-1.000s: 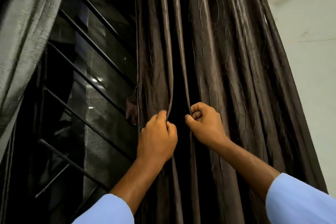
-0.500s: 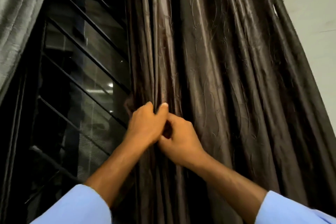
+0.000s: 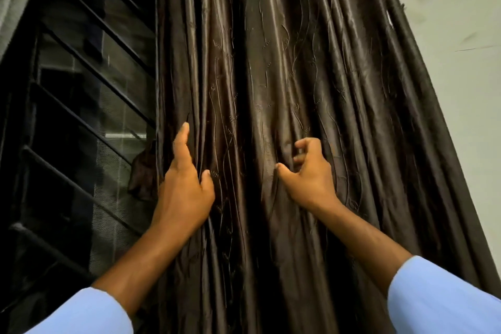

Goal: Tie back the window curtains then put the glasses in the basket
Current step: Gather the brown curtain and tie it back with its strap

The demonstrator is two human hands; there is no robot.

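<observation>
- Head view, against half a second ago: hands no longer bunched together on one fold, now drawn well apart across the dark brown curtain (image 3: 271,89).
- Hanging with long axis vertical, folds running top to bottom, top edge with an eyelet up at the far right; gathered toward the right, just beyond the fingertips of both hands.
- Left hand (image 3: 187,187) at the curtain's left edge: fingers mostly straight and close together, pointing upward, wrapped round the edge with only the forefinger side plainly seen; thumb pressed on the front of the cloth. Whether the hidden fingers clasp the edge from behind, cannot tell.
- Right hand (image 3: 311,173) to the right of the left one, a deep dark fold between them: fingers half curled and spread like a claw, thumb stuck out leftward, tips touching the cloth; no fold plainly pinched.
- Left of the left fingers: window (image 3: 81,116) with slanted black bars, dark outside.
- Right of the right fingers, past the folds: pale wall (image 3: 461,89).
- Light blue sleeves (image 3: 81,312) at the bottom corners.
</observation>
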